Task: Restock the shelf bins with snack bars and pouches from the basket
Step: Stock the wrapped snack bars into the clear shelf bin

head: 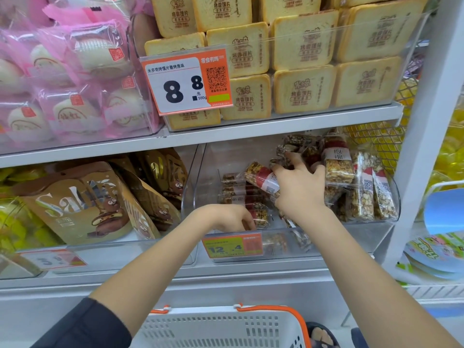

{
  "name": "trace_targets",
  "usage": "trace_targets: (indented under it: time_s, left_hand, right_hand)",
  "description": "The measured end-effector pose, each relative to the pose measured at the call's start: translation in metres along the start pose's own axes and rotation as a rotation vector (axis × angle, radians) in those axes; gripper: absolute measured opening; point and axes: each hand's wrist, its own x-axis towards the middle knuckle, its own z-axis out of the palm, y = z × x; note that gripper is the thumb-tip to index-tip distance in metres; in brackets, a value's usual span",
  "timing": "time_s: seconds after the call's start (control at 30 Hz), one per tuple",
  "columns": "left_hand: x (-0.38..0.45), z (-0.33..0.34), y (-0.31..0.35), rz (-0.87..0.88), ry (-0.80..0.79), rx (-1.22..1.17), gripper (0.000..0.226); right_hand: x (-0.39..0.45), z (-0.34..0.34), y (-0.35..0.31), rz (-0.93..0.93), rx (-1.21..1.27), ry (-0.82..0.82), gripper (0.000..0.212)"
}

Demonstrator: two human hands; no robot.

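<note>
Both hands are inside the clear bin on the lower shelf, at about 3 o'clock from the gold pouches. The right hand curls its grip round a bar with a red-and-white label, angled toward 10 o'clock, while its index finger points up at the loose bars behind. The left hand hangs over the bin's front lip with fingers curled down onto a bar near the floor of the bin; whether it truly pinches it I cannot tell, since the fingertips are hidden behind the price tag.

The basket sits at 6 o'clock, below the arms; its contents are out of sight.

Risks, as I judge them: the upright bars at 3 o'clock lean loosely against each other, and the right wrist could knock them flat. The slick wrapper may slip from the right grip if set down in haste. The left forearm presses close to the tag and could dislodge it.
</note>
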Motion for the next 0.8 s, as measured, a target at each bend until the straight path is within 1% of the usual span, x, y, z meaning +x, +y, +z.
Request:
trace_targets:
  time_s: [0.13, 0.23, 0.27, 0.33, 0.4, 0.43, 0.5, 0.57, 0.63, 0.7, 0.8]
  left_hand:
    - [0.003, -0.003, 0.004, -0.020, -0.077, 0.034, 0.032]
    - [0.000, -0.008, 0.001, -0.066, -0.162, 0.088, 0.019]
    - [-0.003, -0.010, 0.000, -0.078, -0.155, 0.096, 0.015]
    - [-0.010, -0.015, -0.002, -0.077, -0.033, 0.040, 0.012]
    - [-0.016, -0.020, -0.005, -0.078, 0.087, -0.105, 0.025]
    - [-0.019, -0.020, -0.005, -0.083, 0.104, -0.148, 0.031]
    - [-0.023, -0.018, -0.004, -0.084, 0.131, -0.106, 0.033]
    - [-0.022, -0.012, -0.003, -0.068, 0.218, -0.003, 0.034]
    - [-0.018, -0.007, -0.003, -0.050, 0.299, 0.048, 0.034]
    - [-0.013, -0.003, -0.007, -0.062, 0.284, 0.084, 0.032]
    - [-0.010, 0.000, -0.011, -0.058, 0.184, 0.102, 0.023]
  right_hand:
    - [0.001, 0.000, 0.000, -0.003, 0.010, -0.005, 0.053]
    - [0.000, 0.001, 0.002, -0.004, 0.022, 0.001, 0.051]
    - [0.000, 0.000, 0.003, -0.005, 0.023, 0.001, 0.051]
    - [0.000, 0.000, 0.002, -0.009, 0.025, -0.004, 0.051]
    - [0.000, -0.002, 0.002, -0.005, 0.037, -0.008, 0.051]
    - [0.000, -0.003, 0.002, -0.003, 0.043, -0.013, 0.051]
    - [0.000, -0.005, 0.001, -0.003, 0.041, -0.024, 0.052]
    - [0.001, -0.005, 0.001, 0.003, 0.032, -0.027, 0.053]
    - [0.001, -0.005, 0.000, 0.010, 0.029, -0.030, 0.053]
    - [0.002, -0.005, 0.000, 0.012, 0.027, -0.033, 0.052]
    - [0.003, -0.004, 0.000, 0.006, 0.025, -0.031, 0.051]
